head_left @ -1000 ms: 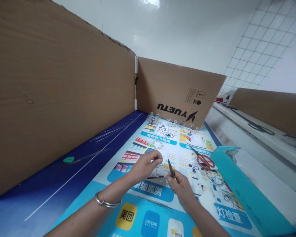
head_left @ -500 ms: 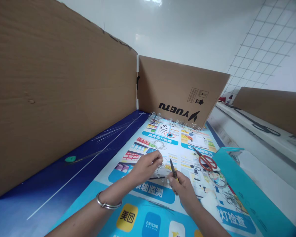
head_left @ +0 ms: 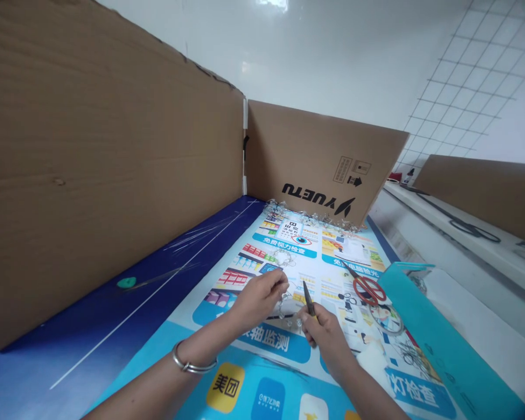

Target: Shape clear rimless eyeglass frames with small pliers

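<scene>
My left hand [head_left: 265, 293] is closed in a pinch, its fingertips on a thin strand of clear beads [head_left: 282, 308] that hangs below them. In my right hand [head_left: 322, 328] is a pair of pliers [head_left: 308, 297], its dark narrow jaws pointing up and away from me, a bit of yellow handle showing. Small clear beads also show beside the right thumb, and I cannot tell if that hand pinches the strand too. The pliers' jaws are apart from the left fingertips. A loose ring of clear beads [head_left: 284, 257] lies on the printed sheet beyond my left hand.
Red-handled scissors [head_left: 369, 290] lie to the right, near a roll of clear line [head_left: 385, 319] and wire coils [head_left: 413, 353]. A teal box [head_left: 437, 344] borders the right side. Cardboard walls [head_left: 324, 157] stand left and behind, with beaded pieces [head_left: 315, 219] along the back one. A green-handled tool [head_left: 126, 282] lies left.
Almost nothing differs. Both hands keep their places and grips, and the view has shifted very slightly.
</scene>
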A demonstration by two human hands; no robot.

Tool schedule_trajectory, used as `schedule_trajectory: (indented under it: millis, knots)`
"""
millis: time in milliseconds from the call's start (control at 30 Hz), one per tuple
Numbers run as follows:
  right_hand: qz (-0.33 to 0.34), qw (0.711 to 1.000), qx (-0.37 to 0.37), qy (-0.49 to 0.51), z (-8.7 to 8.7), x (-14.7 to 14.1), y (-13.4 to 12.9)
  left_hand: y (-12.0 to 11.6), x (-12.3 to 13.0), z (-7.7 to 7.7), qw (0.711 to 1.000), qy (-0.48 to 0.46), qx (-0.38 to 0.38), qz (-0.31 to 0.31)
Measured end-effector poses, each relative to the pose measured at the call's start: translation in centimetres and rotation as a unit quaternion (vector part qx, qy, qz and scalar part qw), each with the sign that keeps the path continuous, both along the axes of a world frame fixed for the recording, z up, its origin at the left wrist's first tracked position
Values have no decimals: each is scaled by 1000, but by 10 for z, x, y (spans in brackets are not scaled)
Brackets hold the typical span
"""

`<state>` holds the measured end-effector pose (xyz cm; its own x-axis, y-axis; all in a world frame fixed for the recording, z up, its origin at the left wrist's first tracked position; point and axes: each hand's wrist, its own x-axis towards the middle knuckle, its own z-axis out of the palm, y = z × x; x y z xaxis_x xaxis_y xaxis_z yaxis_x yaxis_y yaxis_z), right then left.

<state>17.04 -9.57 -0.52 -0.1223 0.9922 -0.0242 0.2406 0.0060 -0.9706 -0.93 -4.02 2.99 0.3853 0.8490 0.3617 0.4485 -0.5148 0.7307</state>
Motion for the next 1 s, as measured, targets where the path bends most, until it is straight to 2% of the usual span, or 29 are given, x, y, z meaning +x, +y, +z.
schedule_trajectory:
  millis: [167, 300, 500, 733, 1000]
  knots:
    - [4, 980, 111, -162, 3, 3, -1, 0, 0, 1, 1000, 24, 6, -6]
    - [-10, 947, 187, -261, 0, 8, 2, 0, 0, 3, 999, 31, 37, -7]
    - [-22, 890, 257, -376, -4, 18, 4, 3, 0, 0, 998, 10, 60, -2]
    - [-22, 833, 294, -468, 7, 19, 1, 3, 2, -3, 999, 5, 44, -28]
    - [-43, 813, 304, -495, 8, 20, 2, 2, 2, -3, 998, -3, 33, -57]
